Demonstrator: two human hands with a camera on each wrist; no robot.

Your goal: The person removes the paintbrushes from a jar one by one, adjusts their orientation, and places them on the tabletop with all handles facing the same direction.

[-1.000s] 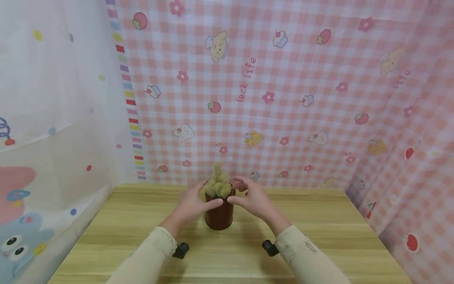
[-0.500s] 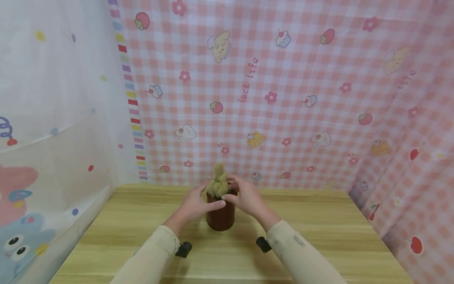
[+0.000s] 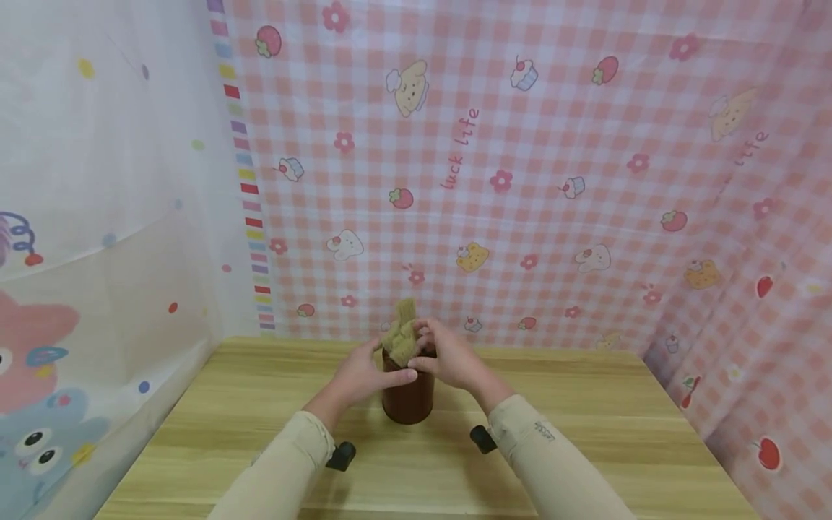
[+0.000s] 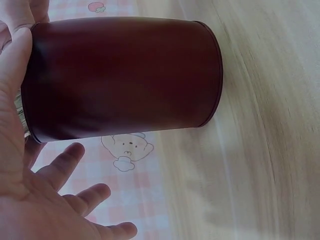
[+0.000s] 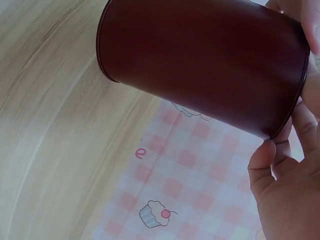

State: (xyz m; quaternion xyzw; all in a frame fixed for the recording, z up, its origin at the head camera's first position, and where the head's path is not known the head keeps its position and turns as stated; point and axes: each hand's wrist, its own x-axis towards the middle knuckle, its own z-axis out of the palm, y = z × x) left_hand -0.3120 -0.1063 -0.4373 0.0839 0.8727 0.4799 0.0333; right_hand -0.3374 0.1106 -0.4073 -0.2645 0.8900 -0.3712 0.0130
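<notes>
Brown cylindrical pot (image 3: 407, 402), just one, stands upright toward 12 o'clock on the tabletop (image 3: 585, 426), one yellow-green tuft (image 3: 401, 342) in its mouth. Two hands flank it: left hand (image 3: 360, 374) at 8 o'clock, three fingers loosely spread; right hand (image 3: 456, 359) at 3 o'clock, fingers bent, grip unclear.

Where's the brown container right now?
In the head view, the brown container stands upright on the wooden table, low and near the middle, between the left hand and right hand, with a tan bundle rising from its top.
</notes>
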